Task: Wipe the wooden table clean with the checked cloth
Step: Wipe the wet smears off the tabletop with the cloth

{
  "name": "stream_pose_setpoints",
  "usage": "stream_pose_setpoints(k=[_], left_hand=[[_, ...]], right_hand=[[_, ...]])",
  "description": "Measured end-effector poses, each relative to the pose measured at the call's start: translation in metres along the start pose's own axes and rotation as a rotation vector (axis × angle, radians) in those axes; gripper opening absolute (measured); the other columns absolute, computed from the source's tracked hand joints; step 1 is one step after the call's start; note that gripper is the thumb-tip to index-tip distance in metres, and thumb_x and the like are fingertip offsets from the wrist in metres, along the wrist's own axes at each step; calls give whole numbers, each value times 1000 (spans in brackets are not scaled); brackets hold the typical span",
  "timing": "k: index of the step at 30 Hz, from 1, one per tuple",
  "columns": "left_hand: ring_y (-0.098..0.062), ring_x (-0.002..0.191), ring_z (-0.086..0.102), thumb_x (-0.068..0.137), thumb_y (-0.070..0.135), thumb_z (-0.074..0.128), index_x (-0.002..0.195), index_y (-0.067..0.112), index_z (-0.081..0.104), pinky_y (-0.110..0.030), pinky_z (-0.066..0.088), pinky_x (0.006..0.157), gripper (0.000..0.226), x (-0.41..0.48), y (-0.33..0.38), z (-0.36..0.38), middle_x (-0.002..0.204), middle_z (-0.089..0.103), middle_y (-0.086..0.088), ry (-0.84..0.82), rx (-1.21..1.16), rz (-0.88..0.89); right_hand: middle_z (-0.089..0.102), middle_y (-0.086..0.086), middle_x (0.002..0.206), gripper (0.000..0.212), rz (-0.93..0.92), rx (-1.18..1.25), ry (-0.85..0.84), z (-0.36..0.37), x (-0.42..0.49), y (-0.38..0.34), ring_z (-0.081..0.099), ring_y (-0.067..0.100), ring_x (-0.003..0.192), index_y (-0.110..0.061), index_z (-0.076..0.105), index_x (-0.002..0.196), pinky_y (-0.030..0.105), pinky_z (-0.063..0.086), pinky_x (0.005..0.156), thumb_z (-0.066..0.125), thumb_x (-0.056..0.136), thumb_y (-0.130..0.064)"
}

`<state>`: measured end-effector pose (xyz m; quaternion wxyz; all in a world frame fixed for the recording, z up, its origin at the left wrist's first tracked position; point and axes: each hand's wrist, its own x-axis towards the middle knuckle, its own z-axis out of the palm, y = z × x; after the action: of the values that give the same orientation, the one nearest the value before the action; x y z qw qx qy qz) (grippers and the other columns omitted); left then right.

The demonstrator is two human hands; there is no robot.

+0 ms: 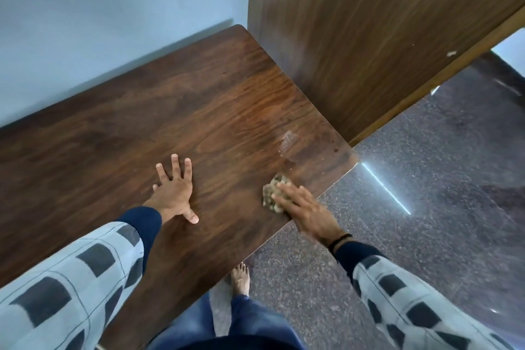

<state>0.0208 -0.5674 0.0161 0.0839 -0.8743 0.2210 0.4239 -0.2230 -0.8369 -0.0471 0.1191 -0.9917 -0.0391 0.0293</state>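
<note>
Left hand [174, 190]: my fingers spread wide, palm flat on table [113, 136], near front edge, bracing.

Cloth [272, 193]: bunched wad near front right corner, just inside front edge.

Right hand [305, 209]: fingers laid flat over cloth, pressing. View blurred, so thumb hook uncertain.

Pale smear [288, 140]: beyond cloth, by right edge, not yet reached.

Best, I judge: open wad flatter, press evenly, run overlapping strokes toward smear.

No brand or writing readable.

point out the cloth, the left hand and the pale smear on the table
cloth [267, 191], head view, bunched edge that shows
left hand [174, 193], head view, back of the hand
pale smear [288, 140], head view, its middle
</note>
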Motion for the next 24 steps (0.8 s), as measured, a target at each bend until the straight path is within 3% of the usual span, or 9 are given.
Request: stream_pose_setpoints(k=[3,5,8,11,13,16,18,20,24], left_hand=[[-53,139,-26,56,44,93,147,15,-35,-63,16,116,160,1,1,0,148,-47,-16,1,16,-8],[-54,140,-24,55,47,93,146,14,-35,-63,18,116,161,-1,0,-1,149,-46,-16,-4,23,-17],[-53,140,-25,57,46,92,147,14,-35,-62,16,116,159,-4,-2,-2,148,-47,-16,1,20,3],[-51,140,-28,59,41,93,146,15,-35,-62,15,116,157,-5,-1,-2,147,-49,-14,0,-14,14],[-51,139,-28,60,40,93,146,14,-35,-62,15,115,157,-5,0,-3,146,-50,-15,-5,-13,10],[-52,139,-29,61,39,92,146,14,-36,-63,14,115,156,-4,0,-4,145,-50,-16,-19,-19,17],[-51,139,-30,61,39,92,145,15,-36,-62,13,115,156,-5,0,-4,145,-51,-15,-24,-20,13],[-49,139,-31,62,37,93,145,16,-36,-62,12,116,155,-5,-1,-5,144,-52,-14,-29,-26,12],[-48,137,-34,59,32,94,145,17,-37,-64,11,115,158,-5,-1,-4,141,-55,-11,-32,-63,19]], right_hand=[[27,3,162,58,524,168,212,6,16,-17,25,26,150,-24,37,152,53,26,119,46,99,-3],[26,6,162,61,612,201,296,20,23,-54,17,26,152,-24,35,153,54,24,120,42,97,0],[16,0,166,66,289,156,152,31,6,-80,9,18,153,-30,28,156,44,15,124,41,96,-8],[10,-2,167,69,-61,8,9,14,6,-31,12,17,153,-30,19,159,40,16,124,47,98,-14],[11,-1,167,68,4,-31,8,3,28,-5,17,20,152,-29,19,159,45,18,123,46,98,-13],[19,-3,165,58,453,141,137,-3,77,-5,19,21,152,-31,30,155,50,20,122,42,101,-14],[23,0,164,55,625,188,229,1,104,-25,18,23,152,-29,34,154,50,19,122,43,101,-15],[25,1,163,53,561,207,261,8,109,-45,21,25,151,-28,37,153,48,18,123,44,101,-17],[11,-4,167,56,35,85,41,10,81,-28,12,17,153,-31,22,157,38,10,125,38,105,-24]])
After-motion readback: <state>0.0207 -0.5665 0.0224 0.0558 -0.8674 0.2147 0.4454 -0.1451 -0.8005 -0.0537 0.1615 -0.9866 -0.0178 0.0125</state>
